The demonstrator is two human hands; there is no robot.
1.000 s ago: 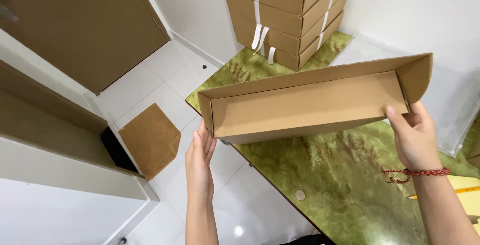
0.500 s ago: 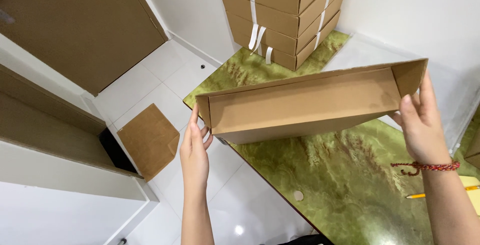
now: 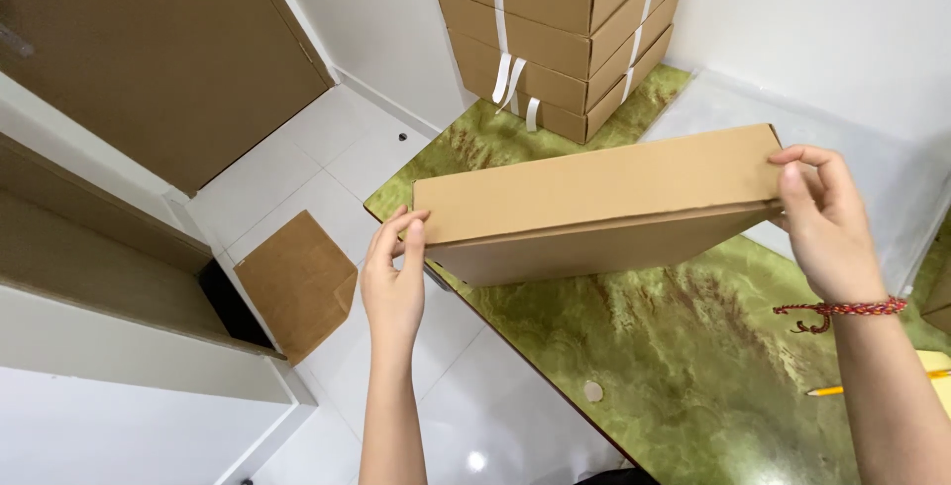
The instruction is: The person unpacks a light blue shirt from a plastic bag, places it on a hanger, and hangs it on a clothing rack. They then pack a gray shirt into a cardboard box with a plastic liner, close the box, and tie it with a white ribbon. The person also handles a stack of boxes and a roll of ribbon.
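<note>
both hands [image 3: 394, 282] [image 3: 827, 222] grip the long brown cardboard box [image 3: 594, 203] by its ends.

Green marbled table [image 3: 693, 376], stacked strapped cartons [image 3: 565, 29], pencil [image 3: 872, 383], white floor [image 3: 327, 168]

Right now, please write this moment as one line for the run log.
left hand: grip on box end | right hand: grip on other end | cardboard box: closed, held above green table

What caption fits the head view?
Left hand and right hand hold a closed flat cardboard box by its ends above a green marbled table.
</note>
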